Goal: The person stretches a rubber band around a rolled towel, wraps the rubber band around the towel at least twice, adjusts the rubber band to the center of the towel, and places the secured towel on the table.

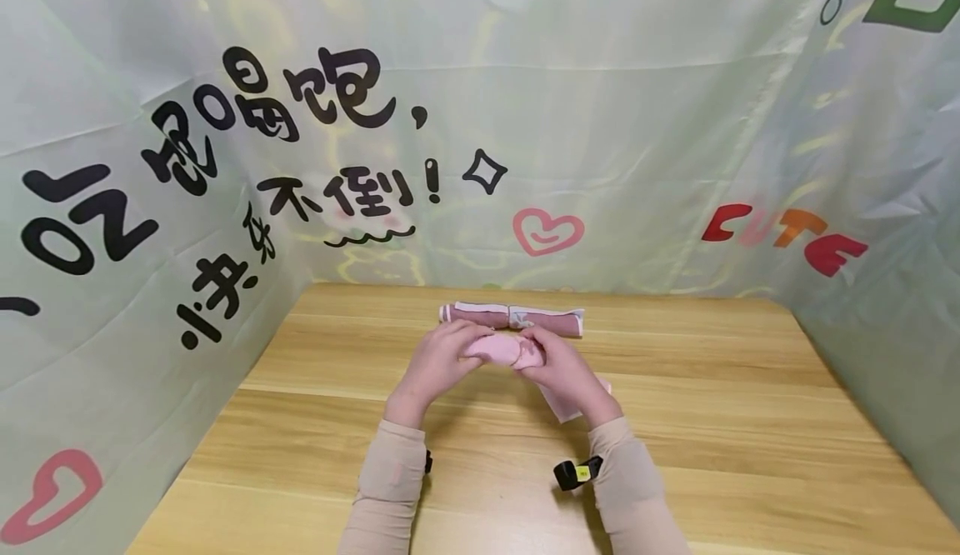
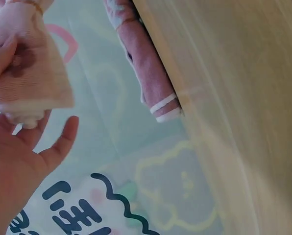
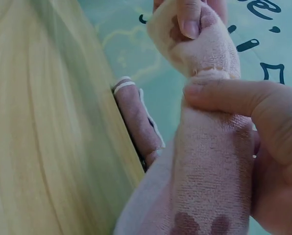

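Observation:
Above the table, both hands hold a light pink towel (image 1: 495, 349) rolled into a tube, with darker pink patches. A thin band appears to cinch it near the middle, as the right wrist view shows. My left hand (image 1: 441, 361) grips one end, thumb in front and some fingers behind. Beside the cinched part, my right hand (image 1: 558, 365) pinches the roll, its thumb across the front; its other fingers are mostly hidden. A pale pink cloth flap (image 1: 562, 403) shows under the right wrist; whether it belongs to the held towel I cannot tell.
Behind the hands, a dark pink rolled towel (image 1: 480, 315) with white edges lies across the wooden table (image 1: 712, 397), gathered at its middle. Printed fabric walls (image 1: 637, 147) stand at the table's back and both sides.

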`<state>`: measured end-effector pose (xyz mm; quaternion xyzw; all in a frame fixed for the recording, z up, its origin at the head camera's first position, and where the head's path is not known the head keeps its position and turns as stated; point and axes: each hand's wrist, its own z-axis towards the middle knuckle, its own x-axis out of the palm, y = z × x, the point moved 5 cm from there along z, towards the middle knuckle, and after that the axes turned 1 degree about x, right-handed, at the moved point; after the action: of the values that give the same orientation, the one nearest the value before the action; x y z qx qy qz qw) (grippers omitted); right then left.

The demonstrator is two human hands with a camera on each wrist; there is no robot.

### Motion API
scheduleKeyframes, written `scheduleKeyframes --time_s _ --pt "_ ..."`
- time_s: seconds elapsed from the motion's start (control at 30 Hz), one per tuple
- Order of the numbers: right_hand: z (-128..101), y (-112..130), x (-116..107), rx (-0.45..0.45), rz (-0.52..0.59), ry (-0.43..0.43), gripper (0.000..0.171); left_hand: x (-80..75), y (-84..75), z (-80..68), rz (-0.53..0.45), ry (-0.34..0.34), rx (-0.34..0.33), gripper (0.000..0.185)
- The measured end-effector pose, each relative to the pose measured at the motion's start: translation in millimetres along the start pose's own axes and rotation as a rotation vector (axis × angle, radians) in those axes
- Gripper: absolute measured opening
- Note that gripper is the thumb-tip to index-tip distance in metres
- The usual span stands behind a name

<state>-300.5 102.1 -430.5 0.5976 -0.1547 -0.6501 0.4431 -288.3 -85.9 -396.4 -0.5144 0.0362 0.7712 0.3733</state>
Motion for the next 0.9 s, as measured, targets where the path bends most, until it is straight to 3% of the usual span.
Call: scheduleKeyframes --time_s 0.17,0.37,0.57,0.67,0.9 --pt "1.0 2.8 1.5 -0.030 -0.123 -0.052 0.039 4.1 -3.8 1.5 0.017 0.091 -0.046 0.048" --pt "0.8 10.1 4.2 -0.120 -0.273 -0.078 0.037 9.2 -7.3 2.7 0.062 0.131 -0.042 0.055" --pt "0.4 15.7 5.9 -0.196 -0.279 -0.120 0.037 15.7 -1.6 1.5 0.044 0.181 -0.118 0.059" --pt "1.2 16.8 7.6 -0.221 -0.289 -0.137 0.038 16.8 0.6 1.2 0.024 0.179 -0.133 0.057" --pt "1.7 15.5 10.0 -0.214 -0.271 -0.109 0.041 13.6 0.5 0.2 0.049 0.115 -0.087 0.038"
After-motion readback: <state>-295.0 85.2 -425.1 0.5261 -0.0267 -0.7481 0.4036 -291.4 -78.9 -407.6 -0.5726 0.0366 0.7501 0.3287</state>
